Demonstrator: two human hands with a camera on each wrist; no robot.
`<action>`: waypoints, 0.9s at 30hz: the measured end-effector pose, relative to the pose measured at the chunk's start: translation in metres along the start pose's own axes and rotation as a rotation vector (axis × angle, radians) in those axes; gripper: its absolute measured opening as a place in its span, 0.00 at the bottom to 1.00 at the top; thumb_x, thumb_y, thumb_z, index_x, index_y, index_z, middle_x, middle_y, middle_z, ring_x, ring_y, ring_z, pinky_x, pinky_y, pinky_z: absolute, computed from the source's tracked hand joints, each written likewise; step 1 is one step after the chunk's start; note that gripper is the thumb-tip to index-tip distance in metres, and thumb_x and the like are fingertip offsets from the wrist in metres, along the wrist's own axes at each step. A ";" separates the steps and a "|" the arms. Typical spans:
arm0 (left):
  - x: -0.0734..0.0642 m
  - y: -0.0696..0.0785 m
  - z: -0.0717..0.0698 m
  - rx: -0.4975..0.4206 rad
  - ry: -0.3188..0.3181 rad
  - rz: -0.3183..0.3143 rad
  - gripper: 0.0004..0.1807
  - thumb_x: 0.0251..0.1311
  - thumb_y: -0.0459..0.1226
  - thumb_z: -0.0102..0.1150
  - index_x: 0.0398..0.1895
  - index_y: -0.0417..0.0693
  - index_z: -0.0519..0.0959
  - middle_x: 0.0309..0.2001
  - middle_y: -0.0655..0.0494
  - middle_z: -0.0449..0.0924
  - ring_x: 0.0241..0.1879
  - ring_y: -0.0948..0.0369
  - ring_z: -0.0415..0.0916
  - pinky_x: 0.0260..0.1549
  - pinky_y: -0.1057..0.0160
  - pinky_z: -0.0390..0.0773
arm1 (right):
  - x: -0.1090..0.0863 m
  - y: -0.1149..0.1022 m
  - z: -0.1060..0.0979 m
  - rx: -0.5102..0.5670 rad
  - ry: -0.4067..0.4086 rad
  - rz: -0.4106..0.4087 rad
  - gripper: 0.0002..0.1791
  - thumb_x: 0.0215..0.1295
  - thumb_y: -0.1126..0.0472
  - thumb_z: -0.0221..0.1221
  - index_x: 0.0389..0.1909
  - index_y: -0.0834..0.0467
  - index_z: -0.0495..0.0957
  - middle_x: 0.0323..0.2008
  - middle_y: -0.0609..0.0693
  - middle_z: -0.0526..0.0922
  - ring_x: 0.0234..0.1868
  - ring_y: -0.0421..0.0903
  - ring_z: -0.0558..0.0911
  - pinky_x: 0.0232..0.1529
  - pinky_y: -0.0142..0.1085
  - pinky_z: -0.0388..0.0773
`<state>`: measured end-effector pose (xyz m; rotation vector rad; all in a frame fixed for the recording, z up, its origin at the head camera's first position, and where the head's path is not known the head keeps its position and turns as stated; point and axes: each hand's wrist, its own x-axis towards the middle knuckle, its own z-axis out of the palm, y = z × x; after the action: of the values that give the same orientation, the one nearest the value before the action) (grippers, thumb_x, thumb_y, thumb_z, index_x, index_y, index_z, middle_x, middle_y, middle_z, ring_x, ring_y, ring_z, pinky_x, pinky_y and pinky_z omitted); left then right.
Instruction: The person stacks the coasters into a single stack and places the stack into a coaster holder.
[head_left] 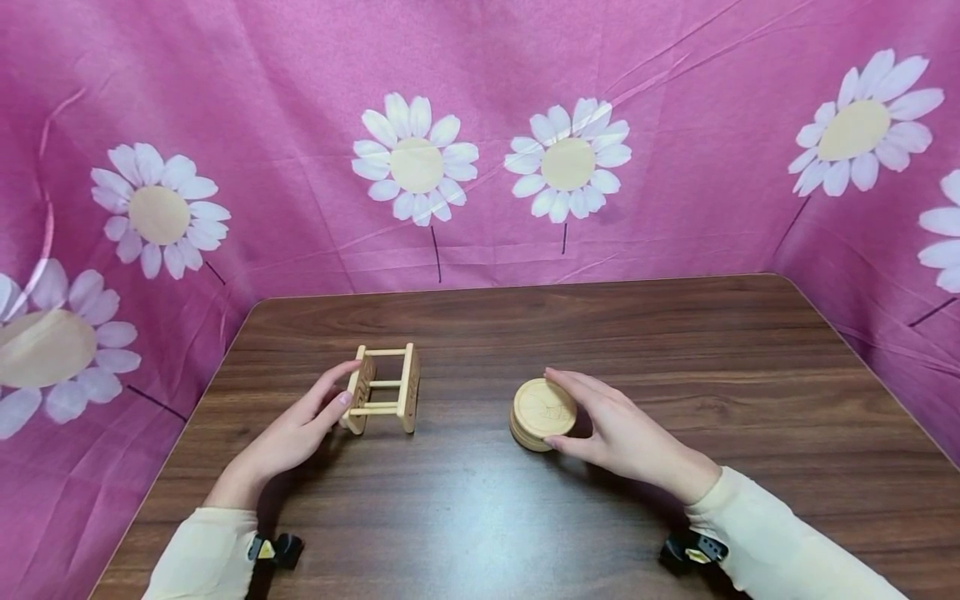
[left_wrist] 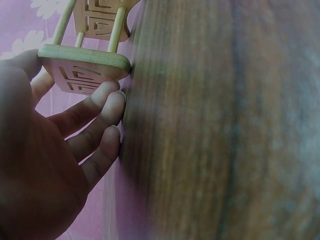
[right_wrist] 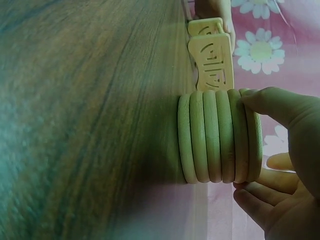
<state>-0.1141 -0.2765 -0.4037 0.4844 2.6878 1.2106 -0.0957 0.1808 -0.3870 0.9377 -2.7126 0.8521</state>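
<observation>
A small pale wooden coaster rack (head_left: 409,388), with fretwork side panels joined by thin rods, stands on the left half of the table. My left hand (head_left: 296,435) touches its near left panel with thumb and fingers fairly straight. In the left wrist view, the fingertips lie against the outer face of that panel (left_wrist: 80,75). To the right stands a stack of several round wooden coasters (right_wrist: 217,137), the top one bearing a faint engraved pattern. My right hand (head_left: 633,429) pinches the upper part of the stack, thumb on one side and fingers opposite. The lower coasters sit on the table.
The dark wood-grain table (head_left: 465,517) has a straight back edge. A pink cloth (head_left: 300,100) with white daisies hangs behind and at both sides. Black straps with small devices (head_left: 693,550) are on both wrists.
</observation>
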 end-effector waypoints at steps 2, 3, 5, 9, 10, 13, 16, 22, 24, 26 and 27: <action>0.000 0.000 0.000 -0.001 0.000 0.001 0.28 0.88 0.44 0.43 0.86 0.60 0.58 0.62 0.43 0.83 0.57 0.58 0.79 0.56 0.62 0.77 | 0.000 0.000 0.000 0.006 0.002 -0.003 0.44 0.60 0.57 0.79 0.73 0.69 0.72 0.68 0.64 0.81 0.68 0.62 0.82 0.68 0.59 0.78; 0.000 0.000 0.000 -0.001 0.000 0.001 0.28 0.88 0.43 0.43 0.86 0.60 0.58 0.62 0.43 0.83 0.57 0.59 0.79 0.56 0.63 0.77 | 0.000 0.001 0.000 0.008 0.004 -0.003 0.44 0.60 0.57 0.79 0.73 0.69 0.72 0.69 0.64 0.81 0.68 0.62 0.82 0.68 0.59 0.78; 0.000 0.000 0.000 -0.003 0.001 0.003 0.28 0.88 0.43 0.43 0.86 0.59 0.58 0.62 0.43 0.84 0.57 0.59 0.80 0.56 0.63 0.77 | 0.000 0.001 0.001 0.011 0.006 -0.005 0.44 0.60 0.57 0.79 0.73 0.69 0.72 0.69 0.64 0.81 0.68 0.62 0.82 0.68 0.59 0.77; 0.000 0.001 0.001 -0.002 0.003 0.000 0.28 0.88 0.43 0.43 0.86 0.58 0.58 0.64 0.42 0.83 0.59 0.56 0.79 0.57 0.63 0.76 | -0.001 0.001 0.002 0.015 0.009 -0.004 0.44 0.60 0.58 0.79 0.73 0.69 0.72 0.69 0.64 0.81 0.69 0.63 0.81 0.69 0.59 0.77; 0.000 0.001 0.001 0.000 0.003 -0.002 0.28 0.88 0.43 0.43 0.86 0.58 0.58 0.64 0.42 0.82 0.59 0.55 0.79 0.57 0.63 0.76 | -0.001 0.001 0.002 0.015 0.009 -0.002 0.43 0.60 0.58 0.79 0.73 0.69 0.72 0.69 0.64 0.81 0.69 0.63 0.81 0.69 0.59 0.77; 0.000 0.002 0.001 0.002 0.002 -0.008 0.28 0.88 0.44 0.42 0.86 0.58 0.58 0.66 0.41 0.81 0.60 0.53 0.78 0.58 0.62 0.76 | -0.001 0.001 0.002 0.016 0.006 0.005 0.43 0.60 0.58 0.79 0.74 0.68 0.72 0.70 0.64 0.80 0.69 0.63 0.81 0.69 0.59 0.77; 0.000 0.002 0.001 0.001 -0.001 -0.011 0.28 0.88 0.44 0.42 0.86 0.59 0.58 0.66 0.41 0.81 0.61 0.52 0.78 0.58 0.62 0.76 | -0.002 0.001 0.002 0.015 0.002 0.010 0.44 0.61 0.57 0.79 0.74 0.68 0.72 0.70 0.64 0.80 0.69 0.63 0.81 0.69 0.59 0.77; 0.000 0.002 0.001 0.002 0.002 -0.015 0.28 0.88 0.44 0.42 0.86 0.59 0.58 0.65 0.42 0.82 0.61 0.52 0.78 0.58 0.63 0.76 | -0.001 0.002 0.001 0.015 -0.003 0.013 0.44 0.61 0.57 0.78 0.74 0.67 0.72 0.70 0.64 0.80 0.69 0.63 0.81 0.69 0.59 0.76; 0.000 0.002 0.001 0.002 0.001 -0.018 0.28 0.88 0.44 0.42 0.86 0.60 0.58 0.65 0.42 0.82 0.61 0.52 0.78 0.58 0.63 0.76 | -0.002 0.002 0.001 0.017 -0.006 0.015 0.44 0.62 0.57 0.78 0.74 0.67 0.72 0.70 0.64 0.80 0.70 0.63 0.81 0.70 0.59 0.76; 0.000 0.002 0.000 0.000 -0.001 -0.022 0.28 0.88 0.44 0.43 0.86 0.60 0.57 0.65 0.42 0.82 0.61 0.52 0.78 0.58 0.63 0.76 | -0.002 0.003 0.001 0.017 -0.008 0.018 0.44 0.62 0.57 0.78 0.75 0.67 0.72 0.70 0.64 0.80 0.70 0.63 0.81 0.70 0.59 0.76; 0.000 0.002 0.000 0.001 -0.002 -0.025 0.28 0.88 0.44 0.43 0.86 0.60 0.57 0.65 0.42 0.82 0.61 0.52 0.78 0.58 0.63 0.76 | -0.002 0.003 0.001 0.018 -0.008 0.018 0.44 0.62 0.57 0.78 0.75 0.67 0.71 0.70 0.64 0.80 0.70 0.63 0.81 0.70 0.59 0.76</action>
<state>-0.1134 -0.2748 -0.4021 0.4509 2.6844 1.2020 -0.0956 0.1829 -0.3898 0.9235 -2.7293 0.8789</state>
